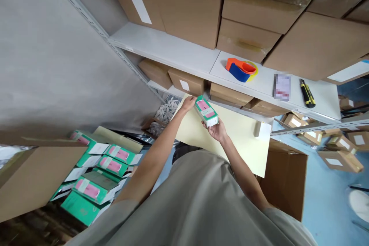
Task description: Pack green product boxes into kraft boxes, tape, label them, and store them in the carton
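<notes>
Between my two hands is a green and white product box (206, 111) with a pink picture and a pale band across its front. It is held tilted above a pale yellow board (239, 144). My left hand (189, 103) grips the box's far upper end, with the fingers closed at its corner. Around the lower near end, my right hand (216, 129) wraps its thumb and fingers. A small white box (262, 130) stands on the board's right side, apart from my hands.
More green boxes (99, 186) are piled at the lower left beside an open carton (43, 177). On the shelf (178, 52) ahead lie a tape dispenser (241, 70) and a utility knife (307, 93). Below the board's right edge is a large cardboard box (284, 180).
</notes>
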Demonstrator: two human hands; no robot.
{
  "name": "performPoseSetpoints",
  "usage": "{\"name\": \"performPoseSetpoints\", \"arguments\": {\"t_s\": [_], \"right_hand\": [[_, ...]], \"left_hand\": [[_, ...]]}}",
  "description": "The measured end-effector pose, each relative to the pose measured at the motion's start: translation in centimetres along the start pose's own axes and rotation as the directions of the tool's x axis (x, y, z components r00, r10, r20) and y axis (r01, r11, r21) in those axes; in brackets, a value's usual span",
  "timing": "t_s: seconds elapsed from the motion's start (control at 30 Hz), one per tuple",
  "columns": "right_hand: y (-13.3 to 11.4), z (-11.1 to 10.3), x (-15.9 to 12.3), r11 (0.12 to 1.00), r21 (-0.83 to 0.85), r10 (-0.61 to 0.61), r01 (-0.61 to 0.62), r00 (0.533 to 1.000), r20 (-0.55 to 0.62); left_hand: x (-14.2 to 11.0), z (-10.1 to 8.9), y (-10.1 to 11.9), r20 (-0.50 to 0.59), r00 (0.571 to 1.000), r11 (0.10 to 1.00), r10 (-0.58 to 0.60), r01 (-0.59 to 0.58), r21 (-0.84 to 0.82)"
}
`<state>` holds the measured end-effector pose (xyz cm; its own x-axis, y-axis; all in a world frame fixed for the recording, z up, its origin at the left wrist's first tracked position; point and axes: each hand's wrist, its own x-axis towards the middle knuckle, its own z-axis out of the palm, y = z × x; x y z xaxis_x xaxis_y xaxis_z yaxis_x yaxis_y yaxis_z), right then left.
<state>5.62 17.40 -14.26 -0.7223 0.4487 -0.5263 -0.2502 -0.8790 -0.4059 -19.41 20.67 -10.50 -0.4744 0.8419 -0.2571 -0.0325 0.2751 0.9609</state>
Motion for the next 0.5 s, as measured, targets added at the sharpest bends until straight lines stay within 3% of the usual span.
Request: {"name": "performPoseSetpoints", "arguments": {"t_s": [0.13, 0.27, 0.37, 0.5], "right_hand": [[0.9, -1.1, 1.1, 0.998, -0.068, 0.001, -0.007, 0.996, -0.087], [3.1, -1.2, 4.8, 0.954, -0.295, -0.131, 0.059, 0.964, -0.232], [4.2, -0.3, 9.3, 0.922, -0.385, -0.167, 0.050, 0.946, -0.277], [5.1, 1.2, 15.5, 0.888, -0.460, -0.181, 0.012, 0.928, -0.326]], "left_hand": [[0.0, 0.9, -2.7, -0.003, 1.000, 0.999, -0.031, 0.031, 0.039], [-2.1, 0.7, -5.9, -0.026, 0.997, 0.996, -0.067, 0.069, 0.051], [-4.6, -0.5, -8.2, -0.119, 0.986, 0.990, -0.117, 0.125, 0.067], [-8.9, -3.7, -10.0, -0.261, 0.951, 0.980, -0.165, 0.187, 0.063]]}}
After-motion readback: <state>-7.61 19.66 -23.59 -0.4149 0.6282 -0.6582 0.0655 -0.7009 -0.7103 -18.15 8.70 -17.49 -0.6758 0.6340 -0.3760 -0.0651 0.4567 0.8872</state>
